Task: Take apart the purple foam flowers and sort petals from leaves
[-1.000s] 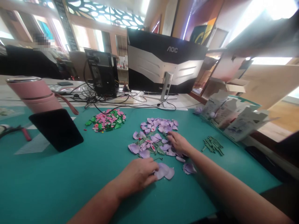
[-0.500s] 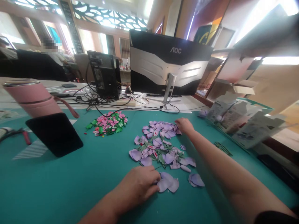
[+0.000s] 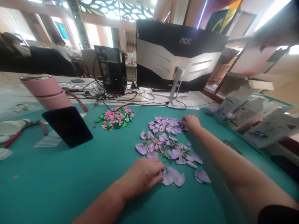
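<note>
Purple petal-shaped pieces lie in a far pile (image 3: 171, 124) and, mixed with green parts, in a middle pile (image 3: 168, 147) on the green mat (image 3: 93, 174). My left hand (image 3: 147, 174) rests at the left edge of a small near group of petals (image 3: 174, 176), its fingers curled round a pale piece there. At the right edge of the far pile is my right hand (image 3: 191, 123), its fingers bent together at a petal; what they hold is mostly hidden. A small stack of petals (image 3: 202, 176) lies to the right.
A pink and green pile (image 3: 116, 117) lies at the back left. Further left stand a pink bottle (image 3: 50, 91) and a tilted black tablet (image 3: 67, 126). Behind are a monitor (image 3: 179, 56), a computer case (image 3: 111, 70) and cables; at right is a bin of boxes (image 3: 252, 118).
The camera view has shifted, so most things appear further right and slightly higher. Both hands stay beside the same petal groups.
</note>
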Available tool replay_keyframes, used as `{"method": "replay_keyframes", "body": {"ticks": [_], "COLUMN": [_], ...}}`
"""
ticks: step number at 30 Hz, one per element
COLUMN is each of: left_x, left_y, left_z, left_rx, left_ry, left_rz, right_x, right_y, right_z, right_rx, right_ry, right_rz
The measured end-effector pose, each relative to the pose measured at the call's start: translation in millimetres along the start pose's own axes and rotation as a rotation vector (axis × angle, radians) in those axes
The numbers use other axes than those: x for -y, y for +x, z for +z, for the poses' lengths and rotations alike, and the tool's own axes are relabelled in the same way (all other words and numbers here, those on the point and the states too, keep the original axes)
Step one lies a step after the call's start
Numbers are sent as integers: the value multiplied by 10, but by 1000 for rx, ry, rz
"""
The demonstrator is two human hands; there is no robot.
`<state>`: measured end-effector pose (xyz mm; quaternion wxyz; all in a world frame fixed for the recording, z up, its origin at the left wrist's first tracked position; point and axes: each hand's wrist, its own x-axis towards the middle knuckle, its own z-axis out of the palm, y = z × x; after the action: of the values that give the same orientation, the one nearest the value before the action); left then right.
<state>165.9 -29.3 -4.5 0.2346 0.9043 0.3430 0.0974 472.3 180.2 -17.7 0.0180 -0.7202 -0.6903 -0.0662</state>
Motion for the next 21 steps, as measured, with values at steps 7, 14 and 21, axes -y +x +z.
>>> {"method": "replay_keyframes", "body": {"ticks": [7,14,21], "left_x": [-14,15,3], "left_y": [-7,-14,-13], "left_z": [-12,-5,11], "left_rx": [-25,-34,-5], "left_ry": [11,2,-2], "left_rz": [19,2,-5], "right_x": [96,507,499], "right_y": [-422,-966,-363], "right_z": [-240,-354,-233], "right_rx": [-41,4,-39], "right_ry": [228,426,280], "right_rz": [-118,-353,-228]}}
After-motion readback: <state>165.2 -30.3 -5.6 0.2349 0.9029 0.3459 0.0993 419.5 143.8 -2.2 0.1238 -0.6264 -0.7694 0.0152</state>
